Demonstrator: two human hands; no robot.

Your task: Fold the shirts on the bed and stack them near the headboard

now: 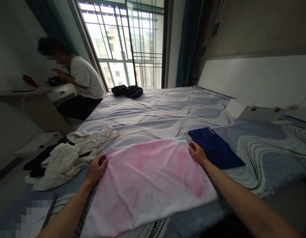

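our left hand (96,169) grips the left edge of the pink-and-white garment (148,185), fingers curled onto the cloth; whether a fold is pinched beneath them we cannot tell. our right hand (197,152) lies flat and open on the garment's far right corner. the two hands are well apart, one at each side. the garment lies spread on the near part of the bed (167,109), its near edge hanging over the mattress edge. we judge it light, soft and limp: it will sag and crease wherever unsupported, so the side edges or corners are the places to take hold. just beside our right hand lies a folded dark blue garment (217,148), touching or nearly touching the pink cloth. left of our left hand sits a crumpled heap of white clothes (68,158) over dark clothing. farther off, black clothing (127,90) rests near the window (125,39), and another person (83,82) sits at a desk (44,91).
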